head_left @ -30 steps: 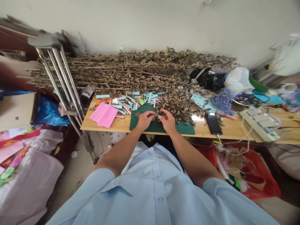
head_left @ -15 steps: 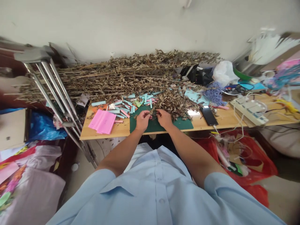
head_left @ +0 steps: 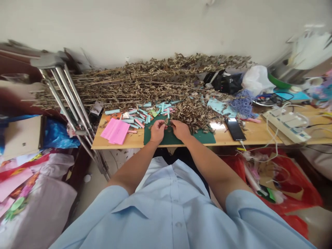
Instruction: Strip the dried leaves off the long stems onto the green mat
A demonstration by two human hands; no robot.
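My left hand (head_left: 158, 131) and my right hand (head_left: 181, 130) meet over a green cutting mat (head_left: 204, 137), fingertips close together. Both are closed in a pinch at the near edge of a heap of dried leaves (head_left: 193, 114). Bits of dried leaf seem to be between the fingers, though they are too small to make out clearly. Blue and pink paper rolls (head_left: 140, 117) lie scattered left of the heap. Beside them rests a stack of pink paper sheets (head_left: 115, 131).
Bundles of dried stalks (head_left: 124, 83) lie along the wall. A phone (head_left: 235, 129) on a cable, purple yarn (head_left: 242, 103) and a power strip (head_left: 286, 122) are to the right. Crutches (head_left: 68, 97) lean at the table's left end; a red bag (head_left: 298, 180) is below right.
The view has shifted slightly, so the table's things sit a little differently in the picture. Both hands stay together over the mat, with only small finger movements.
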